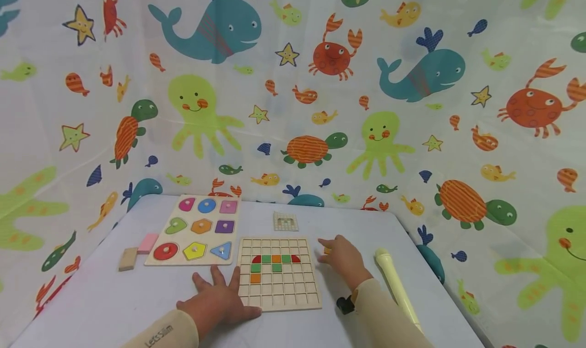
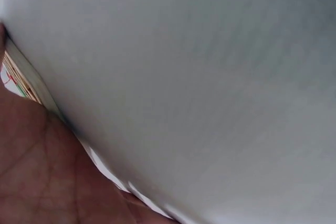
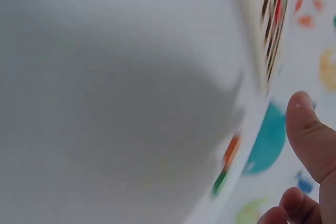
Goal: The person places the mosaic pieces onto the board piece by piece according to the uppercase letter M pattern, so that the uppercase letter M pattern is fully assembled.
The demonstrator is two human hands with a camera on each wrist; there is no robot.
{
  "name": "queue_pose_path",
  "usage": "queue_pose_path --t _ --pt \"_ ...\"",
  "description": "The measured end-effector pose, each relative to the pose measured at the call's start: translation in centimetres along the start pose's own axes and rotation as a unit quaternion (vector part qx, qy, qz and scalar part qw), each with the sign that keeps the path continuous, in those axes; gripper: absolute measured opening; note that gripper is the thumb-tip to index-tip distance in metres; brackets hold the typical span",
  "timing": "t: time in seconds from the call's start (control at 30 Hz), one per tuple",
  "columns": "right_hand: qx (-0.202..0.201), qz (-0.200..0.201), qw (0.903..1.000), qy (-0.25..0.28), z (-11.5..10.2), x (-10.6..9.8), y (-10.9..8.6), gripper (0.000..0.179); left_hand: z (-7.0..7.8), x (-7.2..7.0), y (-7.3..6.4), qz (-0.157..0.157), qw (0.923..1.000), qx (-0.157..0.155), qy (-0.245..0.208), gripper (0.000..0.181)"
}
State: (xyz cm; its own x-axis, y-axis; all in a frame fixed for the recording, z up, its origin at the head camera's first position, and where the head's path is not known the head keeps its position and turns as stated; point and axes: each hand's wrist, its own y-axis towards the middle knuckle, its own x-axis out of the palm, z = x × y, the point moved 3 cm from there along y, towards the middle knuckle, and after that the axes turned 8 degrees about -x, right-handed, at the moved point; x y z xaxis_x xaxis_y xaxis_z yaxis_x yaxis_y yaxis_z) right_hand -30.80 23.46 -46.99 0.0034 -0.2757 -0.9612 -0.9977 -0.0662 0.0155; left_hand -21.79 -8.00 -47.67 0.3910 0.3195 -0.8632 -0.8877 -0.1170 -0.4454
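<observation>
A wooden grid board (image 1: 293, 292) lies flat on the table, with red, green and orange pieces set in its upper left cells. My left hand (image 1: 217, 298) rests with spread fingers at the board's lower left corner, the thumb along its front edge. To the right of the board, my right hand (image 1: 344, 260) reaches over the table, thumb and fingers apart. An orange piece (image 1: 327, 250) shows between thumb and fingers in the head view. The right wrist view has an orange piece (image 3: 231, 149) and a green piece (image 3: 219, 182) lying on the table, below the thumb (image 3: 310, 135).
A shape puzzle (image 1: 210, 240) with knobbed pieces lies at the back left. Beside it are a pink block (image 1: 148, 243) and a wooden block (image 1: 128, 259). Behind the board sits a small pattern card (image 1: 286, 222). A pale yellow stick (image 1: 396, 284) lies right of my right arm.
</observation>
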Motion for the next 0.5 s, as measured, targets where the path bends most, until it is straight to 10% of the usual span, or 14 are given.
queue_pose_path --t 0.2,0.5 --pt "-0.004 0.03 0.9992 -0.027 4.9 -0.5 1.0 0.06 0.1 -0.1 0.3 0.002 1.0 -0.007 0.005 0.132" --pt "0.027 0.0 0.9982 0.054 6.7 -0.2 2.7 0.057 0.0 0.6 0.8 0.007 0.9999 -0.012 0.003 0.134"
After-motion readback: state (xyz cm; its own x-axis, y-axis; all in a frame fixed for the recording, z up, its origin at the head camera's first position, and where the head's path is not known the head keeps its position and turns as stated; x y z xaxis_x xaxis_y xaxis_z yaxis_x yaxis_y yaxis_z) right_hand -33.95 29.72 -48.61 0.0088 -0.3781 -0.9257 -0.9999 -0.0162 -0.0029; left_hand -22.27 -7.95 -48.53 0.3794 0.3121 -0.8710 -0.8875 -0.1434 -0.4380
